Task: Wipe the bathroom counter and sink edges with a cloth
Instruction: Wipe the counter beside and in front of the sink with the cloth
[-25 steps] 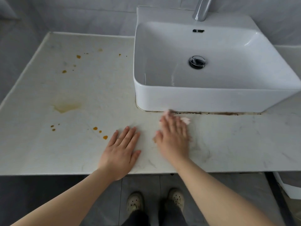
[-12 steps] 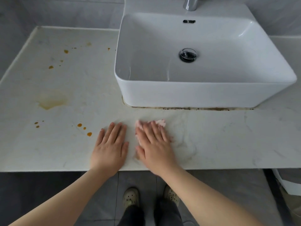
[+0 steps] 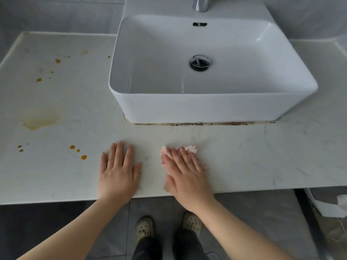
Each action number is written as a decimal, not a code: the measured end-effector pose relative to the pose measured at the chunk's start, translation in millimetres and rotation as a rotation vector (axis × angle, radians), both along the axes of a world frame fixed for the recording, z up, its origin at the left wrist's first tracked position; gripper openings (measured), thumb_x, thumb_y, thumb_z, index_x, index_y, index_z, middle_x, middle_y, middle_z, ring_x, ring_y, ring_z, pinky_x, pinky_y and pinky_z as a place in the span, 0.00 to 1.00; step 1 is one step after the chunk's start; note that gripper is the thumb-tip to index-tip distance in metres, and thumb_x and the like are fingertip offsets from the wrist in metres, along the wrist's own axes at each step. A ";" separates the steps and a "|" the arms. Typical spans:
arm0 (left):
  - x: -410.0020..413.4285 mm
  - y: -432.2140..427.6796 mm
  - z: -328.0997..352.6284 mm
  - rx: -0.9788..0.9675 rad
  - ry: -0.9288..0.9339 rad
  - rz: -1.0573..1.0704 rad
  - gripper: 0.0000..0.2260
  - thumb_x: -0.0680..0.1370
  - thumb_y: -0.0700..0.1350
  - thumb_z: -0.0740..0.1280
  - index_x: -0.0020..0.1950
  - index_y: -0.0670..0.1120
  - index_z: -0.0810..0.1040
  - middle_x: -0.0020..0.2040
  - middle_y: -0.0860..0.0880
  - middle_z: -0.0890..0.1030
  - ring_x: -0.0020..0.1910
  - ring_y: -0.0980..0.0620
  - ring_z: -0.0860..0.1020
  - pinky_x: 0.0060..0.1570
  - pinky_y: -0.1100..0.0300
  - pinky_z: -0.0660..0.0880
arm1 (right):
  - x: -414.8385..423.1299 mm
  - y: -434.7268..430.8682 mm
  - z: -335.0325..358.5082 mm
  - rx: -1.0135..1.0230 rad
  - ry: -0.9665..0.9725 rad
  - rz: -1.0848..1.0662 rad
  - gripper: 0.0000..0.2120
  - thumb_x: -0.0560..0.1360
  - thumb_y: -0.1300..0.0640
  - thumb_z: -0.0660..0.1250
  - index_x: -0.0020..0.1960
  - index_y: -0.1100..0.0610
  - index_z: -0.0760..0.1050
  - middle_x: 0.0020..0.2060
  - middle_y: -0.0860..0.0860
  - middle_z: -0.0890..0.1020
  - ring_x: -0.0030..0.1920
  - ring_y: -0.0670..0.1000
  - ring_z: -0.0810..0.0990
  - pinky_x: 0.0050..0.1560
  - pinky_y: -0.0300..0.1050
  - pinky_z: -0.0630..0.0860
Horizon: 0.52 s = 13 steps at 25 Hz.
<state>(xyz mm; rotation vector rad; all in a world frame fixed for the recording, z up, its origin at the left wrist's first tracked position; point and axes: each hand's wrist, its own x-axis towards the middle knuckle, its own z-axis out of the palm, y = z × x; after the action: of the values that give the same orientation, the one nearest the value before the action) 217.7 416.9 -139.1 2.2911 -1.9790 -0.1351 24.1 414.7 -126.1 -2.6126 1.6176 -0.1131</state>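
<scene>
While beneath our flat, straight-fingered right hand near the front edge of the counter, the pink cloth, one corner uncovered.

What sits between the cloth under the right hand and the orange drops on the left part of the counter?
The left hand lies flat on the counter, right between the pink cloth under the right hand and the nearest orange drops. Nothing else visible lies on that stretch.

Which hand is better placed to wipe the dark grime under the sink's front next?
Probably right: the right hand presses the pink cloth just in front of the grime line; the left hand lies flat, clothless.
</scene>
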 end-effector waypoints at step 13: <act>-1.9 0.3 10.6 0.083 0.008 -0.038 0.31 0.73 0.61 0.33 0.75 0.57 0.50 0.77 0.52 0.50 0.75 0.49 0.42 0.71 0.50 0.36 | -35.0 -6.3 -1.2 -0.033 0.039 -0.025 0.25 0.78 0.47 0.50 0.73 0.52 0.62 0.72 0.51 0.66 0.72 0.56 0.64 0.73 0.55 0.55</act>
<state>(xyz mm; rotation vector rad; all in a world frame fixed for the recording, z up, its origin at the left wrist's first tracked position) 215.8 417.2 -128.5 2.2994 -2.0511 -0.2330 -10.8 408.4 -127.3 -2.6362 1.6752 -0.0915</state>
